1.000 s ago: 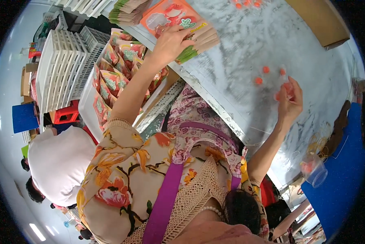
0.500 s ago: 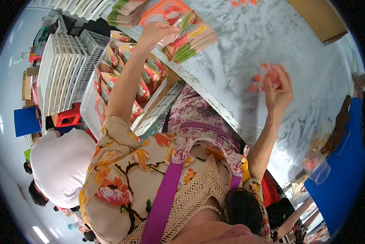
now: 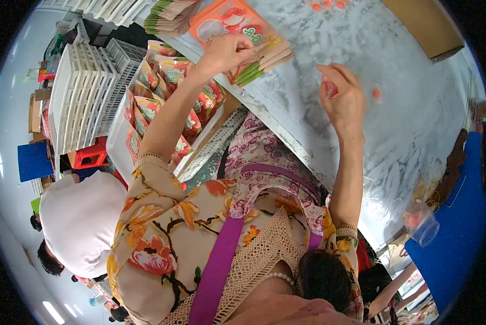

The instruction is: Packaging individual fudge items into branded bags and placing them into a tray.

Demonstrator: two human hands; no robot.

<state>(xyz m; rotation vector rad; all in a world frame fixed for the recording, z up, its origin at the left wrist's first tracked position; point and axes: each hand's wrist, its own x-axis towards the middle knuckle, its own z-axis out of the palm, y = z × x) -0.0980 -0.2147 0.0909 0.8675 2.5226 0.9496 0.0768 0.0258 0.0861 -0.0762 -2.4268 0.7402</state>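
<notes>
On the grey metal table (image 3: 416,124), the left hand (image 3: 229,51) lies knuckles-up with fingers curled onto the stack of orange pouches (image 3: 237,30), gripping its near edge; the left arm runs straight from the shoulder across the table's near edge. Right of that stack, the right hand (image 3: 340,97) is raised over the table surface, fingers loosely bent together; whether it pinches anything cannot be told. A small orange piece (image 3: 376,93) lies just right of this hand, apart from it. Left of the stack, off the table edge, a white bin (image 3: 118,143) holds more pouches. Bare tabletop extends right of the stack toward the cardboard box (image 3: 424,24).
</notes>
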